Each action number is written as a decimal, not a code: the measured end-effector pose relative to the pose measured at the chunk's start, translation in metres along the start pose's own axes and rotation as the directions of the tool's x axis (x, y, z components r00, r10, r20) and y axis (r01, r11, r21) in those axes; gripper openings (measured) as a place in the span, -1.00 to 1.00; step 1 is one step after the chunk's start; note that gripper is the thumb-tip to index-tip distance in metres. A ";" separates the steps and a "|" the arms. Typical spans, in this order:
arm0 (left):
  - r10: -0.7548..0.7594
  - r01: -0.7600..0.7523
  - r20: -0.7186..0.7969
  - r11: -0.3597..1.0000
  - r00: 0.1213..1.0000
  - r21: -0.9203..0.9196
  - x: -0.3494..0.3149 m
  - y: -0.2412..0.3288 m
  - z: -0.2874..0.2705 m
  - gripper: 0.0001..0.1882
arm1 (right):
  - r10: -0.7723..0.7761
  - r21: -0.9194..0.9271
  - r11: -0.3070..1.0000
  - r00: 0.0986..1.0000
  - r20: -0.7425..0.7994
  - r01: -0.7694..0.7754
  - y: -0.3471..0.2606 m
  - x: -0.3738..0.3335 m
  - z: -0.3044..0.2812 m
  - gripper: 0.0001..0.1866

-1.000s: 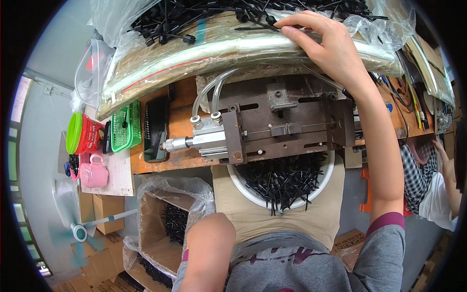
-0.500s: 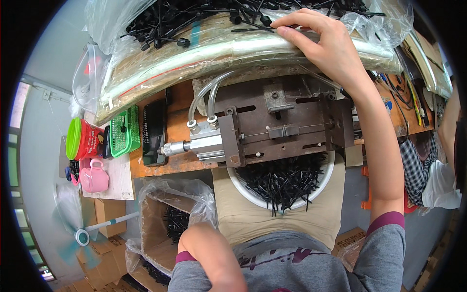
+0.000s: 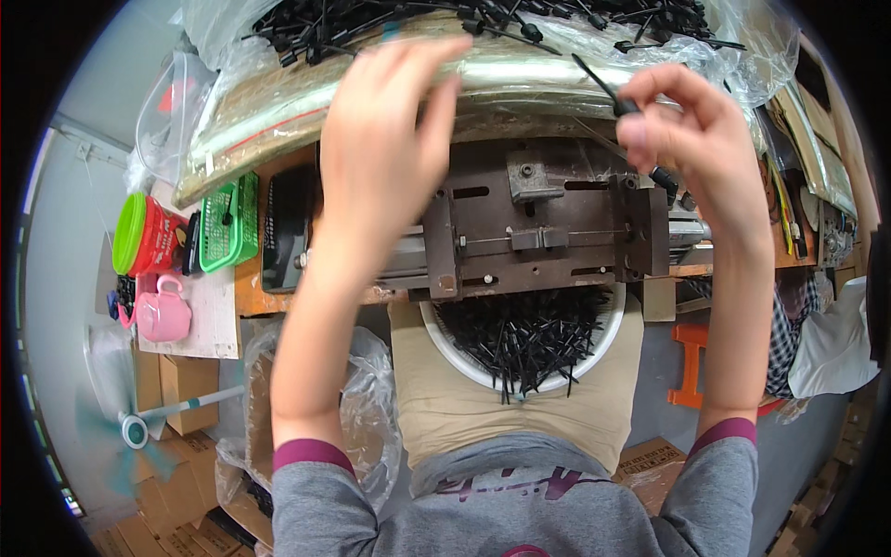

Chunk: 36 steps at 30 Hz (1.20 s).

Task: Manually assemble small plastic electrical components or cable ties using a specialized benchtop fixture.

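Note:
A black plastic part with a thin stem and a thicker head (image 3: 624, 105) is pinched between the thumb and fingers of my right hand (image 3: 691, 130), its stem pointing up and left. My left hand (image 3: 382, 139), smeared by motion, is over the left side of the brown metal fixture (image 3: 534, 232). Its thumb stands apart from its stretched fingers, nothing visible between them. Beyond both hands lies a heap of similar black parts (image 3: 325, 28) on plastic film. A round white basin (image 3: 436, 345), full of black parts, sits on my lap below the fixture. My left forearm hides the fixture's metal cylinder.
A green basket (image 3: 243, 251), a red tub with a green rim (image 3: 153, 243) and a pink cup (image 3: 163, 314) stand at the left. A fan (image 3: 135, 430) and a plastic-lined carton (image 3: 367, 408) are lower left. An orange stool (image 3: 689, 362) is at the right.
My left hand has risen from beside my lap to above the fixture. My right hand has drawn back from the heap, down and right, with a black part in its fingers.

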<state>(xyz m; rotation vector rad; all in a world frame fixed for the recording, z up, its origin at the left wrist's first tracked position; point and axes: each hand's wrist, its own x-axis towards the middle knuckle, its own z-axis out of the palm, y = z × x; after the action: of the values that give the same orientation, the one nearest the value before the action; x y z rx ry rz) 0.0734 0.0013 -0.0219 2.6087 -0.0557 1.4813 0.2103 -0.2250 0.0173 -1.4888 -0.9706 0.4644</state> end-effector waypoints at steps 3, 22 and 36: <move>-0.068 0.077 0.185 0.996 0.980 -0.043 0.037 -0.030 0.018 -0.77 | -0.225 -0.229 0.950 0.974 -0.033 0.212 0.012 -0.043 0.033 -0.71; -0.281 0.403 0.416 0.884 0.865 -0.239 0.072 -0.006 -0.004 -0.83 | -0.276 -0.821 0.463 0.935 0.224 0.333 0.048 -0.099 0.083 -0.83; -0.205 0.362 0.449 0.883 0.870 -0.299 -0.048 0.100 -0.066 -0.68 | -0.574 -0.840 0.184 0.750 0.329 0.510 0.000 0.086 0.025 -0.87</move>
<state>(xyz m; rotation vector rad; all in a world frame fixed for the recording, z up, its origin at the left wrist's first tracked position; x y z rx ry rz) -0.0172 -0.0902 -0.0193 2.4222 0.0101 0.7257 0.2396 -0.1423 0.0347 -1.8840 -1.7787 -0.8425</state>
